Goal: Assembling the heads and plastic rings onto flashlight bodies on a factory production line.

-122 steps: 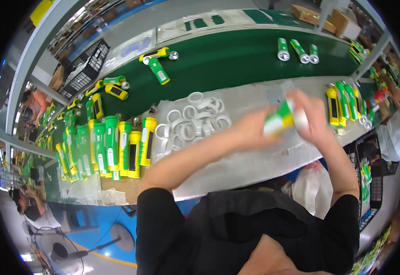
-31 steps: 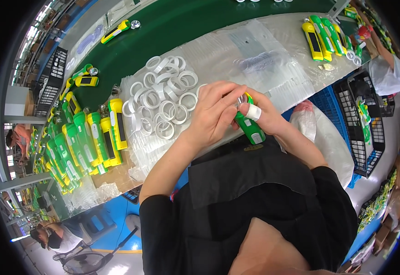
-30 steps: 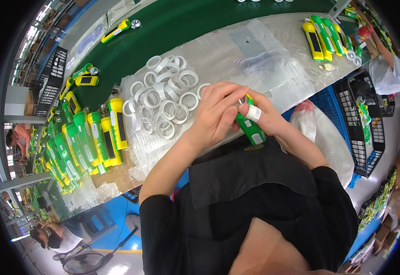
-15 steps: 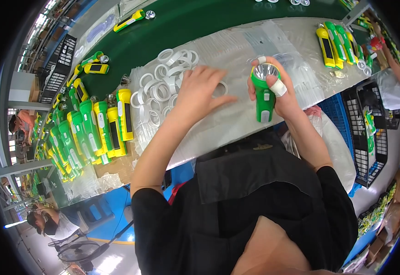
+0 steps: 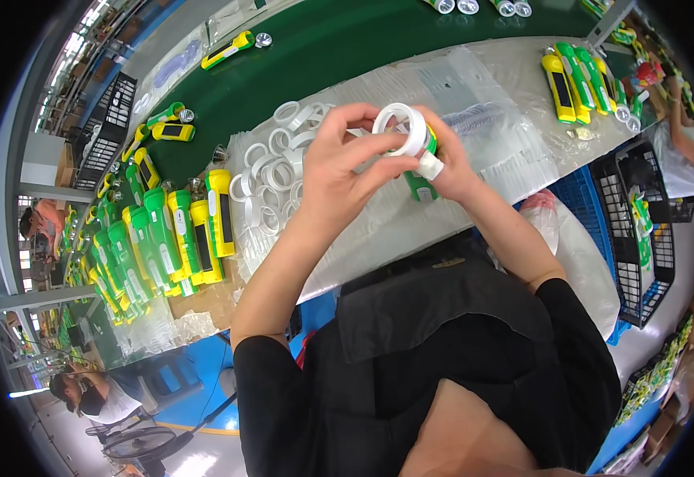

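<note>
Pinching a white ring (image 5: 419, 136) between thumb and fingertips, the left hand (image 5: 345, 155) has it at the head end of a green-and-yellow flashlight (image 5: 421, 189). The left grip is narrow and holds the ring tilted, its opening facing the camera; whether ring and flashlight touch, I cannot tell. The right hand (image 5: 456, 163) has its grip curled around the flashlight's body, with a white wrap (image 5: 429, 166) on the thumb. Ring and flashlight are above the table (image 5: 379, 238), near its front edge. Just left of the left hand lies a heap of white rings (image 5: 302, 140). Farther left, a cluster of flashlights (image 5: 156, 216) sits tightly packed. Toward the table's right end, a smaller group of flashlights (image 5: 577, 79) lies side by side. Beyond, a dark green surface (image 5: 347, 56) carries a lone flashlight (image 5: 230, 52).
</note>
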Available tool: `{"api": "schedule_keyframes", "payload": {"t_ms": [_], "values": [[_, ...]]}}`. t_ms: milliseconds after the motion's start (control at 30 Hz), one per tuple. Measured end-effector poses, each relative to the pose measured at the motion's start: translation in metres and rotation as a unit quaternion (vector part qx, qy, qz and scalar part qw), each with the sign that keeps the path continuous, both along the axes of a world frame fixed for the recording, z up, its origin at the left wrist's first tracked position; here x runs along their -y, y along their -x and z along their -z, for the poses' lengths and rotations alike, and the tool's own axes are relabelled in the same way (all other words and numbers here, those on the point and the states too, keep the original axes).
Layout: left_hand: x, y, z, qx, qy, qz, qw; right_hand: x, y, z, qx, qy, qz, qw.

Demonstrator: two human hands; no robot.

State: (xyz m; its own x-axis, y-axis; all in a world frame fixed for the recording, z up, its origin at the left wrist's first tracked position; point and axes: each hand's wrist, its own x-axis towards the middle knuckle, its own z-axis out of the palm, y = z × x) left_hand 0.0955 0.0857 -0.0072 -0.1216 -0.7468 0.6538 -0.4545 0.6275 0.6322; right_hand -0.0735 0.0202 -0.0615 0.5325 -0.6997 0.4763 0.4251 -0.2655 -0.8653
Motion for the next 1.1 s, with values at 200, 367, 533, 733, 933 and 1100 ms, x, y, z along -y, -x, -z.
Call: {"api": "schedule_keyframes", "payload": {"t_ms": [200, 367, 533, 733, 933, 1100], "values": [[-0.001, 0.003, -0.001, 0.065, -0.005, -0.012, 0.998, 0.000, 0.010, 0.005, -0.002, -0.033, -0.064, 0.997], [0.003, 0.005, -0.011, 0.101, 0.003, 0.009, 0.995, 0.005, 0.019, -0.002, 0.011, 0.053, 0.007, 0.998], [0.007, 0.016, -0.015, 0.135, -0.008, 0.039, 0.990, 0.032, 0.075, -0.048, -0.226, 0.350, 0.100, 0.903], [0.020, 0.049, 0.001, 0.093, -0.023, 0.044, 0.994, 0.029, 0.083, -0.120, -0.412, 0.371, -0.008, 0.832], [0.028, 0.054, 0.007, 0.058, -0.049, 0.069, 0.995, 0.038, 0.076, -0.147, -0.541, 0.378, -0.099, 0.745], [0.028, 0.055, 0.009, 0.059, -0.016, 0.065, 0.996, 0.041, 0.072, -0.140, -0.536, 0.371, -0.079, 0.754]]}}
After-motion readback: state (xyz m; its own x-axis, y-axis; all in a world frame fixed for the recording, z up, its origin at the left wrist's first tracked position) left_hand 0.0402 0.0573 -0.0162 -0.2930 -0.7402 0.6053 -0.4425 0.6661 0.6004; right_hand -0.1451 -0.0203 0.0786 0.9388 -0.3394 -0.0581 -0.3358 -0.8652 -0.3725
